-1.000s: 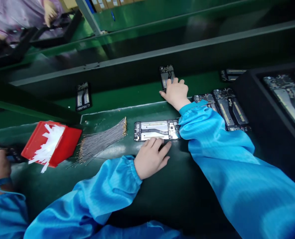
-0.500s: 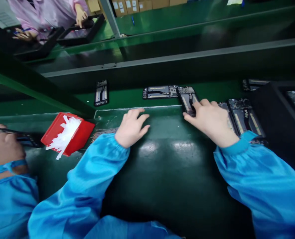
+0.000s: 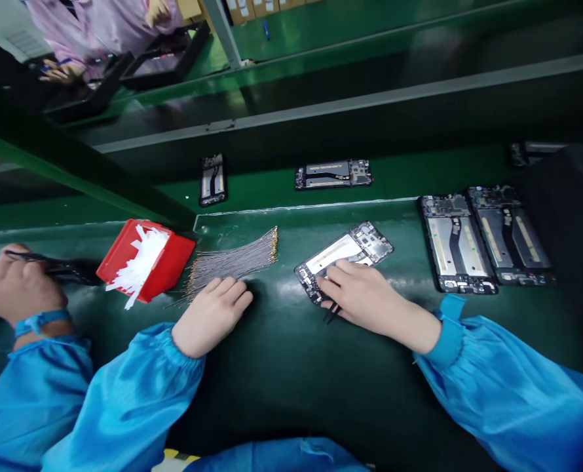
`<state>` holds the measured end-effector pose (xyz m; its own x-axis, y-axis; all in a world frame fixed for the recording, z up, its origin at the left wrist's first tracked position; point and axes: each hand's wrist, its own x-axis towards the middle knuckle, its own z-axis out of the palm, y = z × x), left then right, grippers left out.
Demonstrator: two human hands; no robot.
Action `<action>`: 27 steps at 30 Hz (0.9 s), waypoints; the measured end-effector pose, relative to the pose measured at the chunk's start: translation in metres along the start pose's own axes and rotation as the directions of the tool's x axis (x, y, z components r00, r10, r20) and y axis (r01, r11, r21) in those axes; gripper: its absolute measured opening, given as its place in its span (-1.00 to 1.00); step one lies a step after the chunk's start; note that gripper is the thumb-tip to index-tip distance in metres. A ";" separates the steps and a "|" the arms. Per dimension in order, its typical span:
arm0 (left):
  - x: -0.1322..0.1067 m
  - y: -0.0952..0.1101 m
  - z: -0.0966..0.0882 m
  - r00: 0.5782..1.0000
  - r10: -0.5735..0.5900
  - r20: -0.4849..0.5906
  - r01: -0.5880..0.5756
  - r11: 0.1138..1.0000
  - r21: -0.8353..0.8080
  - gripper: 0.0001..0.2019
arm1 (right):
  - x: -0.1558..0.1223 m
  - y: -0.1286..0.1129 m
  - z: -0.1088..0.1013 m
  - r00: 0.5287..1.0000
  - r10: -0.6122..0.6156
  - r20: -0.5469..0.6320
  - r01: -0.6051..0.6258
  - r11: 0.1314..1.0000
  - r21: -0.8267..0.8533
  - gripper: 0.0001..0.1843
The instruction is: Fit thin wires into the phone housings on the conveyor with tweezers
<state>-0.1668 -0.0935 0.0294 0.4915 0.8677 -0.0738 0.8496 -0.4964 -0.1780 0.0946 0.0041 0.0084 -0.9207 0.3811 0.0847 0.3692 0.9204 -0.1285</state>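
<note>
The right hand (image 3: 365, 298) lies palm down near the middle of the desk (image 3: 321, 380), its fingers (image 3: 333, 278) stretched flat over the near end of an opened phone frame (image 3: 348, 252) that sits slanted, its far end turned toward the right edge. A thin dark tool (image 3: 331, 314) pokes out from under this hand; I cannot tell whether the hand grips it. The left hand (image 3: 213, 314) rests palm down with fingers loosely bent and grasps nothing, its fingertips touching the near side of a fanned bundle of thin wires (image 3: 232, 262) with gold tips. Just beside the bundle, toward the left edge, stands a red tray (image 3: 171, 262) holding white strips. Two more phone frames (image 3: 456, 242) lie side by side near the right edge. Beyond the far edge, two others (image 3: 333, 174) rest on the green belt (image 3: 419, 174). At the left edge a co-worker's hand (image 3: 14, 288) holds a dark tool
</note>
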 end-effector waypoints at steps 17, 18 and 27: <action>0.100 0.050 0.018 0.968 -0.201 -0.149 0.124 0.902 -0.413 -0.86 | 0.000 0.021 -0.005 0.869 0.416 -0.269 -0.080 0.654 0.753 -0.86; 0.099 0.050 0.020 0.965 -0.206 -0.160 0.124 0.901 -0.416 -0.86 | 0.001 0.021 -0.004 0.874 0.416 -0.251 -0.074 0.624 0.778 -0.84; 0.097 0.050 0.021 0.945 -0.204 -0.254 0.078 0.900 -0.430 -0.81 | 0.001 0.015 0.008 0.842 0.524 -0.127 -0.197 0.518 0.832 -0.89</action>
<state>-0.0806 -0.0337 -0.0072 0.3403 0.9152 0.2159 0.8848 -0.3894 0.2558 0.0980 0.0180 -0.0014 -0.5659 0.8142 0.1298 0.2666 0.3297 -0.9057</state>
